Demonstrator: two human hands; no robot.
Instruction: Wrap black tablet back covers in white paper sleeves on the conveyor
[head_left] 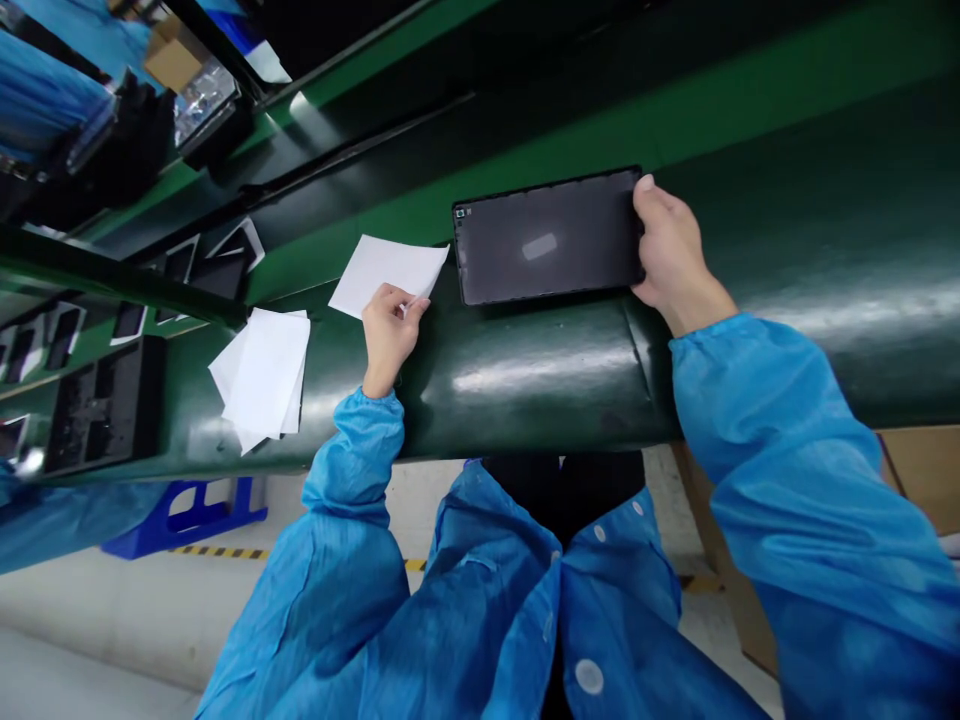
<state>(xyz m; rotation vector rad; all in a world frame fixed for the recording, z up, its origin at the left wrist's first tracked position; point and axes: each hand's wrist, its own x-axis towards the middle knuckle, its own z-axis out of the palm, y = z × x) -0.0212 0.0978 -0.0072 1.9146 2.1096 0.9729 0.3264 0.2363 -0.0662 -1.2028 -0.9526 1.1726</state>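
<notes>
Blue stool (196, 518): lower left | black tray (148, 395): left | floor tape (225, 552): striped | carton (178, 62): top left

Factory workshop: long green workbench (795, 270), blue smocks (495, 590).

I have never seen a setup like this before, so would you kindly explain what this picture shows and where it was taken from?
There is no machine here: the two bare hands belong to a person in blue sleeves, and a camera worn on that person's head looks forward and down at them. The right hand grips the right end of a flat black panel. The left hand pinches the edge of a white sheet. Beneath them is a green work surface; to the left on it lie some loose white papers and, farther left, a black tray.
</notes>
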